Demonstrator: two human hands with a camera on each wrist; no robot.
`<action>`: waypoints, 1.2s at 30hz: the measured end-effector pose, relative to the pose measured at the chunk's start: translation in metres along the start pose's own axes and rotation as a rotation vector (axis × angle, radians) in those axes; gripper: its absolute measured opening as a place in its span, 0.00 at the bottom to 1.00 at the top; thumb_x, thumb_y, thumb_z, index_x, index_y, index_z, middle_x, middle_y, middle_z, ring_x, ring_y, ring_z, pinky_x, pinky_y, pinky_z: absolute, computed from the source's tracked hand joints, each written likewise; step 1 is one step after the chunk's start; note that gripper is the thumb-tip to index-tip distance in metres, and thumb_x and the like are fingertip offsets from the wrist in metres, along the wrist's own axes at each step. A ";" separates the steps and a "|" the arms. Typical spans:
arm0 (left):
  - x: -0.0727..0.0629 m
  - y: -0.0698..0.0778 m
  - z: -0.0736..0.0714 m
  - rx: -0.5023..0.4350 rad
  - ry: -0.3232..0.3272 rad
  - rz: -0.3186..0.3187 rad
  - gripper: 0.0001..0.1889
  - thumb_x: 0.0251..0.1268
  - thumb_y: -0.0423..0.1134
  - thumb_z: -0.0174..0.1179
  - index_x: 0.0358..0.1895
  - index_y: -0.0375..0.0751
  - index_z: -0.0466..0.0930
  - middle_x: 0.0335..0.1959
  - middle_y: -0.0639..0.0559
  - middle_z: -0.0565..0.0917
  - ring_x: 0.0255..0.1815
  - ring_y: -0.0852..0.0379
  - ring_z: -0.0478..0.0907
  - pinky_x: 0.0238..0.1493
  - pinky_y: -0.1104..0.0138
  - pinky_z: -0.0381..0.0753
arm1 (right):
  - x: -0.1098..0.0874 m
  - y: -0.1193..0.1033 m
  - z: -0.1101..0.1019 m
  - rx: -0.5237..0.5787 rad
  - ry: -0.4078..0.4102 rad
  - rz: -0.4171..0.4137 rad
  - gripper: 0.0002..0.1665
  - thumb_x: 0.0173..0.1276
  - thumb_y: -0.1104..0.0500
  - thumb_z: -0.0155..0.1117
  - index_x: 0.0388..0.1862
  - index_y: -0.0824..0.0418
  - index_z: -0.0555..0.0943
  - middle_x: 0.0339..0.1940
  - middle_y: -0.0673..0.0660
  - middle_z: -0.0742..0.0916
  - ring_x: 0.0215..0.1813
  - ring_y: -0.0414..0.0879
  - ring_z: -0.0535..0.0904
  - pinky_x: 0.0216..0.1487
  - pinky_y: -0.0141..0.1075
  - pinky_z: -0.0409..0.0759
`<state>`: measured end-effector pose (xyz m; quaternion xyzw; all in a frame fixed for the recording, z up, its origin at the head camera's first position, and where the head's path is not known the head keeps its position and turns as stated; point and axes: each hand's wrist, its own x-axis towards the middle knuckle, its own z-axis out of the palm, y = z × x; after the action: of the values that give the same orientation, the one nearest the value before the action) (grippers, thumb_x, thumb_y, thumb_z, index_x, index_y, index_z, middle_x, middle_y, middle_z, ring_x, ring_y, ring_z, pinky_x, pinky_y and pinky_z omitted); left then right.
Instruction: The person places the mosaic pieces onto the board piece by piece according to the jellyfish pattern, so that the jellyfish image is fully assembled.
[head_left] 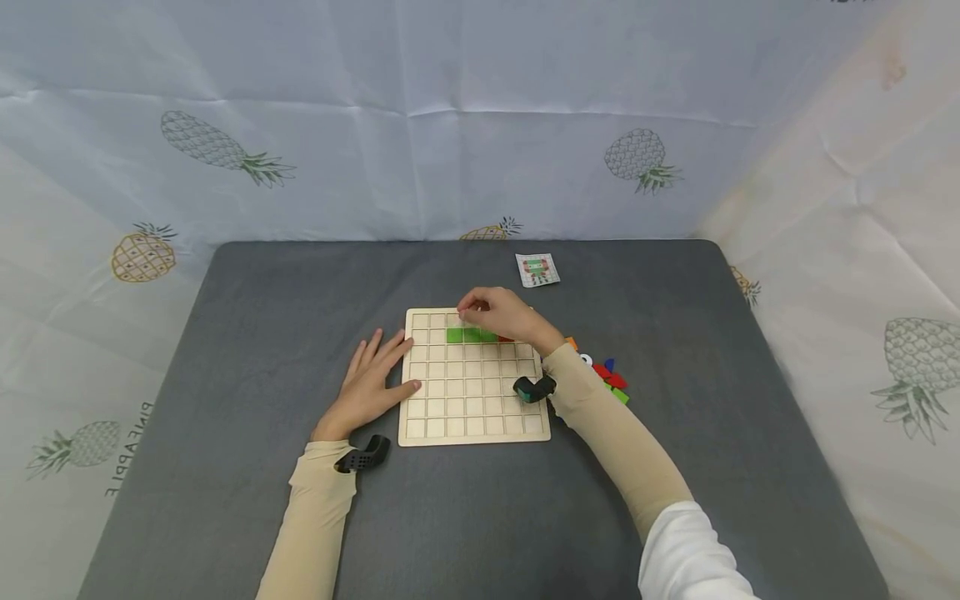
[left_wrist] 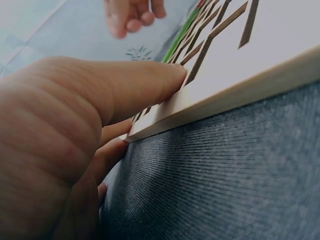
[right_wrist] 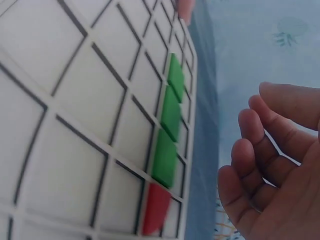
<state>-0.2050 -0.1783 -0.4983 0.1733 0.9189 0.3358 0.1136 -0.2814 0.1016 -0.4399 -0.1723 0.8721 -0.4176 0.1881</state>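
Note:
A light wooden grid board (head_left: 455, 408) lies on the dark grey table. Three green square pieces (right_wrist: 170, 115) sit in a line in its second row from the far edge, followed by a red piece (right_wrist: 157, 207) at their right end. My left hand (head_left: 367, 393) spreads along the board's left edge, its thumb over the rim and the other fingers beside it. Above the far rows, my right hand (head_left: 504, 315) hovers with loosely bent fingers, its forearm crossing the board's right side. Nothing shows between those fingers in the right wrist view (right_wrist: 280, 165).
Right of the board lies a loose pile of coloured pieces (head_left: 617, 381), partly behind the right forearm. A small printed pattern card (head_left: 537, 270) rests near the table's far edge. A pineapple-print curtain (head_left: 420, 167) hangs behind the table (head_left: 300, 292) and at both sides.

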 end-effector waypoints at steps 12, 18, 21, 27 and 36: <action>0.000 -0.001 0.000 0.003 0.007 0.007 0.42 0.66 0.50 0.66 0.80 0.47 0.59 0.83 0.46 0.55 0.86 0.40 0.35 0.84 0.45 0.29 | -0.042 0.001 -0.034 -0.036 0.020 0.027 0.19 0.79 0.51 0.57 0.59 0.59 0.83 0.50 0.55 0.86 0.44 0.51 0.79 0.45 0.41 0.79; 0.000 -0.001 0.001 0.007 0.004 0.007 0.42 0.65 0.49 0.66 0.80 0.46 0.59 0.83 0.45 0.55 0.86 0.39 0.35 0.84 0.45 0.29 | -0.062 0.008 -0.042 -0.080 0.045 0.039 0.19 0.79 0.52 0.57 0.59 0.61 0.83 0.49 0.55 0.86 0.44 0.49 0.77 0.46 0.41 0.79; 0.000 -0.001 0.002 0.006 0.003 0.009 0.42 0.65 0.49 0.67 0.80 0.46 0.59 0.83 0.45 0.55 0.86 0.39 0.35 0.84 0.45 0.28 | -0.072 0.012 -0.044 -0.081 0.050 0.050 0.18 0.79 0.53 0.57 0.59 0.61 0.82 0.48 0.56 0.86 0.41 0.49 0.77 0.44 0.40 0.79; 0.001 -0.001 0.002 0.004 0.000 0.001 0.42 0.65 0.50 0.67 0.80 0.46 0.59 0.84 0.46 0.55 0.86 0.40 0.35 0.84 0.45 0.28 | -0.090 0.021 -0.049 -0.062 0.065 0.096 0.20 0.79 0.51 0.58 0.61 0.61 0.82 0.50 0.57 0.86 0.40 0.50 0.78 0.41 0.39 0.80; 0.001 -0.002 0.002 -0.002 -0.003 0.007 0.43 0.66 0.51 0.67 0.80 0.46 0.58 0.84 0.46 0.54 0.86 0.40 0.35 0.84 0.45 0.28 | -0.109 0.038 -0.060 -0.075 0.114 0.129 0.20 0.79 0.52 0.58 0.60 0.62 0.82 0.51 0.61 0.87 0.46 0.55 0.81 0.43 0.39 0.81</action>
<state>-0.2055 -0.1782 -0.5008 0.1771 0.9178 0.3366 0.1139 -0.2207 0.2135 -0.4153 -0.0986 0.9058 -0.3805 0.1581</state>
